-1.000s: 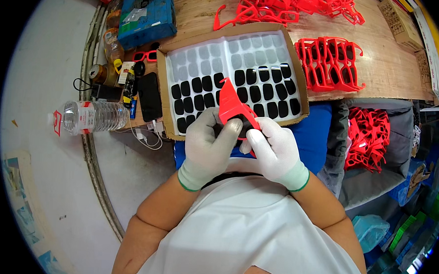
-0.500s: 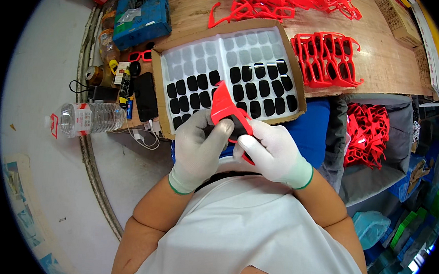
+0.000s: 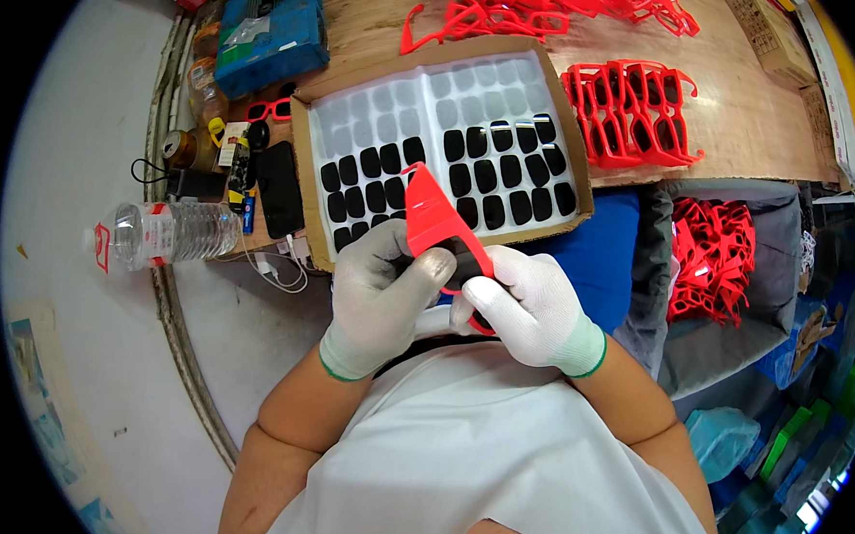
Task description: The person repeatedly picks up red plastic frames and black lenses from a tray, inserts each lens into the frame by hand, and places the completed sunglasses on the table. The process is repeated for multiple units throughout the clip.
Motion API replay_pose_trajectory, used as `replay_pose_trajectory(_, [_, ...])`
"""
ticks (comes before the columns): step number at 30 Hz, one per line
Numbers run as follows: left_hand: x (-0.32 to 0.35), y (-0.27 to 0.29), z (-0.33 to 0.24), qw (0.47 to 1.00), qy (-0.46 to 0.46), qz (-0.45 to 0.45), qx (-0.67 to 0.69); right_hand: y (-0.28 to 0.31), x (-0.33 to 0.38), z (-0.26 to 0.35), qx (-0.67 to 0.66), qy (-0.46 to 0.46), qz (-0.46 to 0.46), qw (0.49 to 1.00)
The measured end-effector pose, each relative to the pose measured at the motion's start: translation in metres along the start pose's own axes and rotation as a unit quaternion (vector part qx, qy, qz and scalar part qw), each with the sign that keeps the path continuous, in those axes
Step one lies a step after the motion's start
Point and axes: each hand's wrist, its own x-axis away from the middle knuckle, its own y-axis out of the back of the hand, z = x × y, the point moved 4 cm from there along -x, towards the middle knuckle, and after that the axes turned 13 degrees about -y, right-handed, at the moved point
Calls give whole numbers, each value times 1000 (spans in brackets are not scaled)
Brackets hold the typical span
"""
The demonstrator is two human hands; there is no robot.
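Note:
Both white-gloved hands grip one pair of red sunglasses (image 3: 434, 216) in front of my body. My left hand (image 3: 383, 289) pinches the frame at its left side, its thumb pressed over a dark lens. My right hand (image 3: 534, 306) closes round the other end, thumb and fingers on the rim. One red temple points up and away from me. Just beyond lies a cardboard box (image 3: 300, 178) lined with white sheeting, holding rows of dark lenses (image 3: 485, 176). The fingers partly hide the second lens.
Finished-looking red sunglasses (image 3: 631, 113) stand stacked right of the box; loose red frames (image 3: 557, 8) lie behind it. A grey bin (image 3: 723, 355) at right holds more red frames (image 3: 713, 263). At left are a water bottle (image 3: 163, 234), a phone (image 3: 281, 190) and a blue case (image 3: 273, 32).
The sunglasses have tilted in my hands, so more of the red temple shows broadside. Both hands keep their hold, with the right one slightly lower.

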Motion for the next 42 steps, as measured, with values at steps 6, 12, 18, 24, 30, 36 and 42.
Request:
replay_pose_trajectory(6, [7,1,-23,993,8,1,120,-4,4,25,53,30,31,998])
replay_pose_trajectory(12, [7,11,-16,988,-7,9,153,-4,-7,29,43,27,46,998])
replay_pose_trajectory(18, [2,9,-19,999,29,28,-35,-9,-4,16,33,-31,-48,998])
replay_pose_trajectory(24, [3,4,4,974,-48,-24,-220,-14,-6,7,74,-31,-126,989])
replay_pose_trajectory(30, [-4,-3,-1,962,-106,-25,-251,-6,-8,12,86,3,-129,988])
replay_pose_trajectory(36, [-28,-4,-16,975,-64,110,-185,19,-8,10,9,-20,63,998])
replay_pose_trajectory(42, [-100,-45,-11,930,-170,234,-227,78,0,4,128,129,-87,979])
